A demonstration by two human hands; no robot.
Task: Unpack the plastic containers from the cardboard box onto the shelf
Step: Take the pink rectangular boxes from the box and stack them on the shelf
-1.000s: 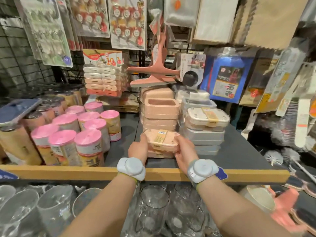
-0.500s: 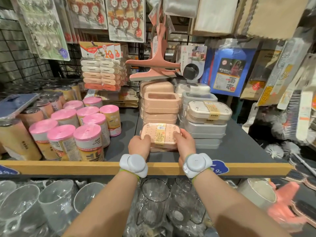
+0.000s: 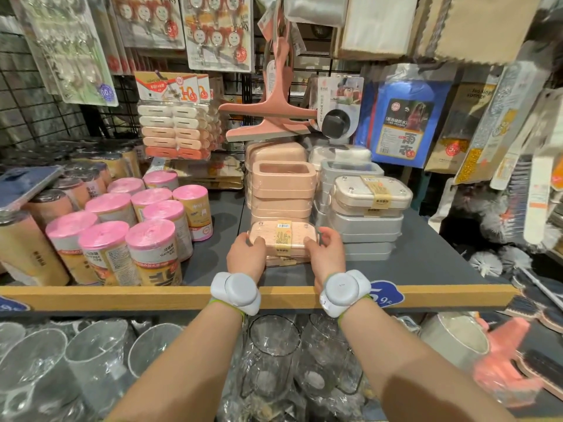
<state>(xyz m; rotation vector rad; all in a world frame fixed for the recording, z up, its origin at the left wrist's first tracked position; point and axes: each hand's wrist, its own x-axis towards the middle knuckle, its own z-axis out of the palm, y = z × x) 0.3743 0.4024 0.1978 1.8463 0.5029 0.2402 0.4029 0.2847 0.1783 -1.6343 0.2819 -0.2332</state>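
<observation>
Pink-topped cylindrical rolls (image 3: 158, 239) stand at nine o'clock on the dark grey shelf (image 3: 426, 263). The left hand (image 3: 246, 257) and right hand (image 3: 327, 254) grip a pink rectangular plastic container (image 3: 283, 239) at centre, atop another; grey stacked containers (image 3: 362, 226) at three o'clock.

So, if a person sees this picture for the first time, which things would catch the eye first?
Probably the two hands, left hand and right hand, gripping a pink container at the front middle of the shelf. Next, the pink-lidded rolls crowding the left side, and the pink squeegee hanging above the stacked boxes.
</observation>
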